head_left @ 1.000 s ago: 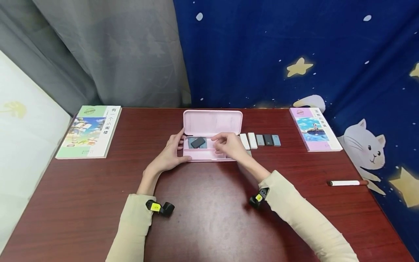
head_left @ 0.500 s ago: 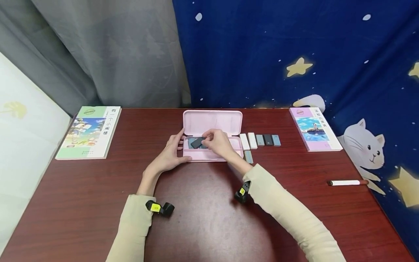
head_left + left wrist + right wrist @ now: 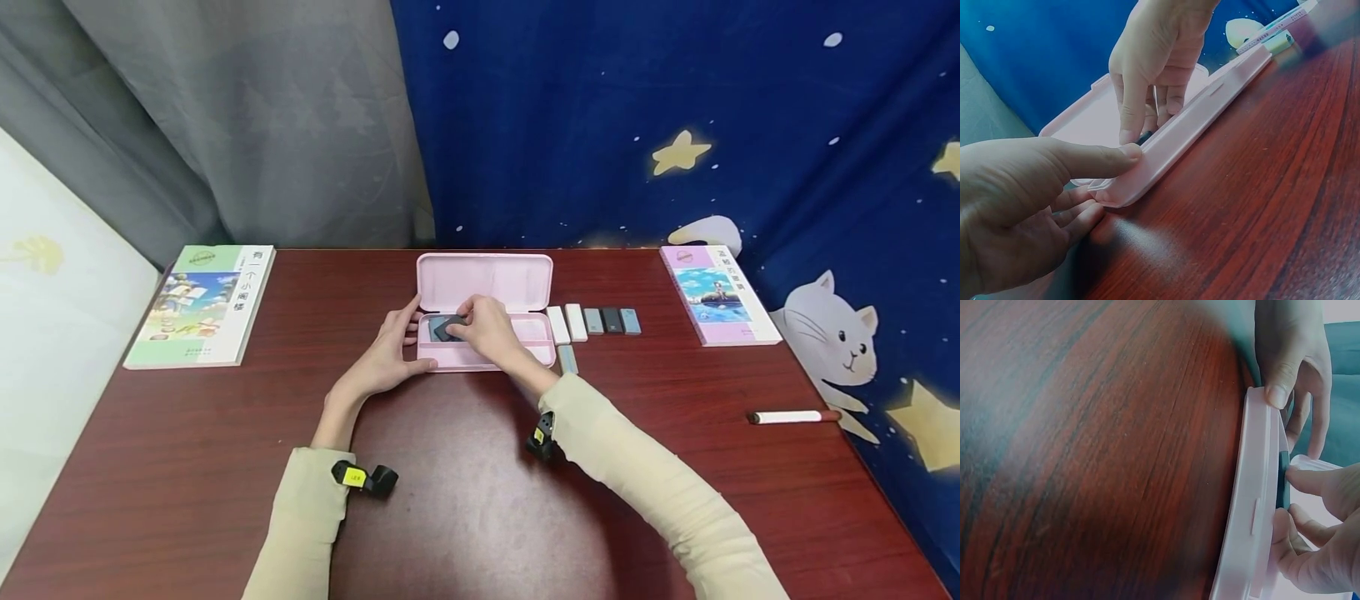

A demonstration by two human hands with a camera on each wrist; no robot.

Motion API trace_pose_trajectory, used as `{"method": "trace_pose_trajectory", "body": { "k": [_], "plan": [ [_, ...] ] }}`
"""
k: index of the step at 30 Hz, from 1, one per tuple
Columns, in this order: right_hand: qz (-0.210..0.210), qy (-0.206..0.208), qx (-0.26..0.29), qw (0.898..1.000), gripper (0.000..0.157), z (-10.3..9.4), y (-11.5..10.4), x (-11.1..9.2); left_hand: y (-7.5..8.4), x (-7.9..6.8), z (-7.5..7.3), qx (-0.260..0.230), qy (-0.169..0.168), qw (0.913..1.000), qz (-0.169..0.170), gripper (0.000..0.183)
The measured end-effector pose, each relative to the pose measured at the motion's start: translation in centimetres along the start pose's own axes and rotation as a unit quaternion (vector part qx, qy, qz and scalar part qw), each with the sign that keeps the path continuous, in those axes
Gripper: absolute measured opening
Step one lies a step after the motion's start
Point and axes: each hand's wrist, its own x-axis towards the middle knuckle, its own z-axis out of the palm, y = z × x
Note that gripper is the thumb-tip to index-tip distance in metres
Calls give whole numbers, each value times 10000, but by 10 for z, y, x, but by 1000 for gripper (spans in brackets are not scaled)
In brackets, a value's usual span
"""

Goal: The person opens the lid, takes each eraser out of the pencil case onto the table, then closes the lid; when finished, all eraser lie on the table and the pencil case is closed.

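A pink pencil case (image 3: pixel 457 358) lies on the table with its lid (image 3: pixel 484 279) raised at the back. My left hand (image 3: pixel 384 350) grips its left end, thumb on the front rim and fingers round the side. Inside the rear compartment, my right hand (image 3: pixel 491 332) pinches a dark eraser (image 3: pixel 1282 481) between thumb and fingers. Blue-grey eraser surface (image 3: pixel 434 323) shows under and beside the dark one. In the left wrist view, the case wall hides most of the dark eraser.
Right of the case stands a row of erasers: white ones (image 3: pixel 576 322), blue-grey ones and a black one (image 3: pixel 611 321). Another blue-grey eraser (image 3: pixel 567 359) lies in front. Books lie at far left (image 3: pixel 202 304) and right (image 3: pixel 718 293), with a marker (image 3: pixel 795 417) nearer the right edge.
My right hand has moved left across the case to the dark eraser and now pinches it. The blue-grey eraser beside the case's right end has come into sight. My left hand stays put.
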Motion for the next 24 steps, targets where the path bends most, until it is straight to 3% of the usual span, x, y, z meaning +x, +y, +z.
{"method": "trace_pose_trajectory", "body": {
  "k": [11, 24],
  "plan": [
    [59, 56, -5, 10000, 28, 3, -2, -2, 1, 0, 0, -153, 38, 9999, 9, 104],
    [-137, -188, 56, 9997, 16, 0, -3, 1, 0, 0, 0, -136, 52, 9999, 46, 104]
  ]
}}
